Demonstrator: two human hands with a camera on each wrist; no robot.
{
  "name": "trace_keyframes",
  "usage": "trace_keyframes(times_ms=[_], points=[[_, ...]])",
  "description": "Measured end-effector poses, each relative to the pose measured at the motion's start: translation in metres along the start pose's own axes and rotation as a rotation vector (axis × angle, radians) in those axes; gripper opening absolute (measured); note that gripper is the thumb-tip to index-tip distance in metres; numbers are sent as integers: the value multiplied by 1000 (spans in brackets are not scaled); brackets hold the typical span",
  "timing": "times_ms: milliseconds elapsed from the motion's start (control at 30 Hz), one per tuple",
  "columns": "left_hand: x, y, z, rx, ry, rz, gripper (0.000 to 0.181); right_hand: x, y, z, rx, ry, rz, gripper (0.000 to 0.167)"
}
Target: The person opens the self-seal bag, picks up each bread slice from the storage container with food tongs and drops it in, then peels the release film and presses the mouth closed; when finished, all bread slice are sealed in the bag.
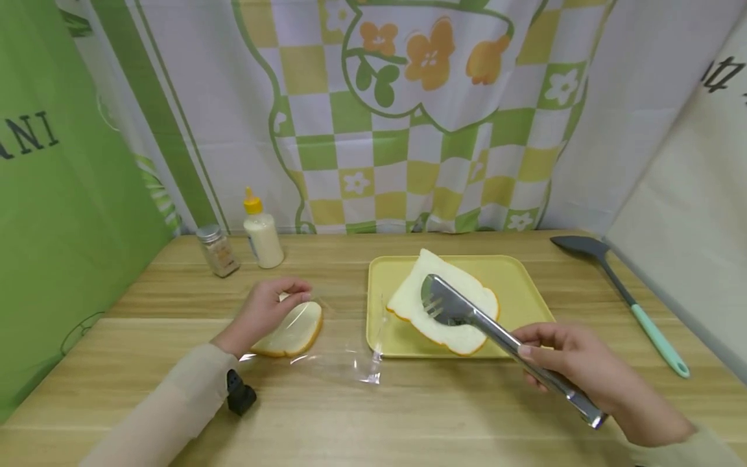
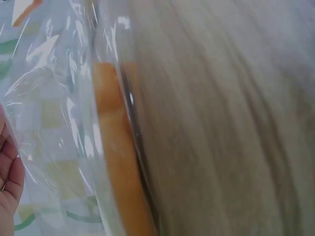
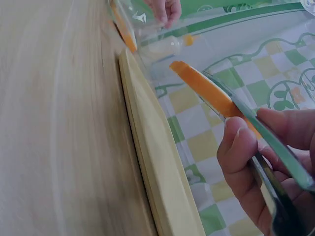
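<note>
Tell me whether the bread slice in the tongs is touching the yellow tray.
Apart: the right wrist view shows the checked curtain through a gap between the bread slice and the yellow tray.

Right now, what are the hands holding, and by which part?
Right hand: metal tongs, around mid-length; they grip a bread slice across its middle. Left hand: clear bag, by its raised film.

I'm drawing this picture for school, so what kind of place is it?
Maybe a little food-making corner, though the cloth hung behind hides any room beyond. Tongs grip a bread slice over a yellow tray, and a squeeze bottle stands on the wooden table.
</note>
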State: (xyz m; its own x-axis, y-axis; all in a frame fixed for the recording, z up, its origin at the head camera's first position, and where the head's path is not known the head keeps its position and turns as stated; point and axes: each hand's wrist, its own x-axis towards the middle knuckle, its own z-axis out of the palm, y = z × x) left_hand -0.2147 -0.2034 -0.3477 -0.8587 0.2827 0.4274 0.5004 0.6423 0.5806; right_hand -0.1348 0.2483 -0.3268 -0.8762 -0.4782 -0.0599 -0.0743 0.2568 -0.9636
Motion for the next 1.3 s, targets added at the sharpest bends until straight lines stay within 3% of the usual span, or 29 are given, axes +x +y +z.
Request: trace_keyframes(times_ms=[167, 367, 633, 800, 933, 1100, 1300], points=[[1, 1, -1, 40, 6, 114, 10, -2, 2, 15, 77, -101, -24, 31], [1, 3, -1, 69, -3, 144, 8, 5, 3, 36, 158, -178, -9, 34], [4, 6, -3, 55, 4, 91, 8, 15, -3, 41, 50, -73, -6, 34], [4, 6, -3, 56, -1, 36, 10, 20, -4, 45, 41, -28, 22, 35], [3, 8, 0, 52, -17, -1, 12, 21, -2, 54, 76, -74, 42, 36], [3, 10, 3, 34, -17, 2, 11, 19, 1, 58, 185, -160, 32, 36], [1, 9, 6, 6, -31, -5, 10, 14, 9, 59, 338, -243, 115, 29]])
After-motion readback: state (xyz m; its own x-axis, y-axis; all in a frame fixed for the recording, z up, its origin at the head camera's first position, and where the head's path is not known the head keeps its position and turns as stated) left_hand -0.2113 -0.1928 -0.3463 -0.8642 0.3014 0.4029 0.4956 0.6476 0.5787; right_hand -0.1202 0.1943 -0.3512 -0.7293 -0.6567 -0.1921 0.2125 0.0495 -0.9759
